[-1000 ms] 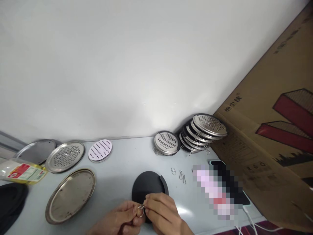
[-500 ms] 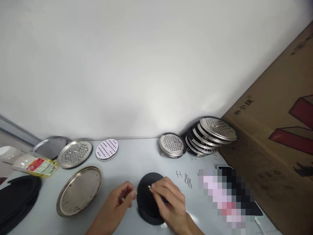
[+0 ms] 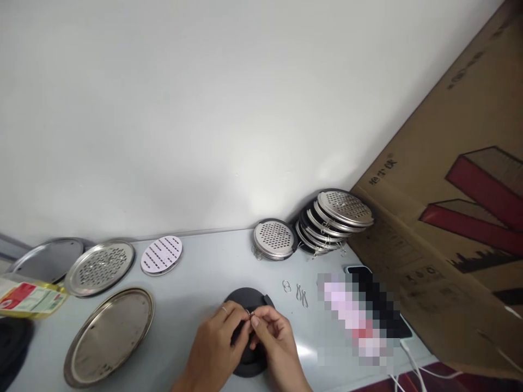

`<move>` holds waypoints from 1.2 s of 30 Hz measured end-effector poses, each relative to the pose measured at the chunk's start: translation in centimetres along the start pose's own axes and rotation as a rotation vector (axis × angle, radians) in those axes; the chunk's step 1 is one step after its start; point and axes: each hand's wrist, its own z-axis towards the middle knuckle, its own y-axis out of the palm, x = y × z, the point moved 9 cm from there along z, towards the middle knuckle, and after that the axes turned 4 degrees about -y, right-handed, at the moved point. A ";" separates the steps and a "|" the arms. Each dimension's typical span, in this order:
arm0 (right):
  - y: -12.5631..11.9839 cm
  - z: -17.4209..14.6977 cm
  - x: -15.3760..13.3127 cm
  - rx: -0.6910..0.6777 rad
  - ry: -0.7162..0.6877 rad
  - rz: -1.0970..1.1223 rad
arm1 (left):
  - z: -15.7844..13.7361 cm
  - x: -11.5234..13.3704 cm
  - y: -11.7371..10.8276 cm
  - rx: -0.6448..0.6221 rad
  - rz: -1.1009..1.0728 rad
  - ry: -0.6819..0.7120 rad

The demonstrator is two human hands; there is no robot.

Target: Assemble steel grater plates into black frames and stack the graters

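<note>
Over a round black plastic disc [image 3: 245,296], my left hand [image 3: 220,335] and my right hand [image 3: 273,332] meet fingertip to fingertip. Both are closed in a pinch around a small shiny metal piece [image 3: 250,313], perhaps a ring or wire part, too small to make out. My fingers cover the middle of the disc. To the right of the hands lie two joined wire rings [image 3: 286,286] and a pair of small metal clips [image 3: 301,295].
At the left are a metal tray [image 3: 110,337], a perforated metal plate [image 3: 100,268] and a yellow-and-red pouch [image 3: 30,296]. A white slotted disc [image 3: 162,254] lies near the wall. Grater discs [image 3: 345,207] are stacked at right, beside a phone [image 3: 392,321] and a cardboard box [image 3: 425,256].
My left hand has come right to meet my right hand above the disc; both now pinch the small metal piece. The view has turned slightly to the right.
</note>
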 end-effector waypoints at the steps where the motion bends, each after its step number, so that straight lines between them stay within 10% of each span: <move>1: -0.5 0.0 -0.4 0.019 -0.005 -0.018 | 0.4 0.6 0.2 0.010 0.027 0.050; 17: -14.8 1.2 -6.1 0.439 -0.346 -0.976 | 10.5 2.6 11.1 -0.421 0.101 0.155; 27: -13.6 0.3 -5.6 0.456 -0.439 -1.065 | 6.8 -3.2 4.9 -0.408 0.018 -0.069; 36: -3.9 1.5 -2.3 -0.050 -0.254 -1.020 | 0.9 -8.6 1.7 -0.360 -0.067 -0.370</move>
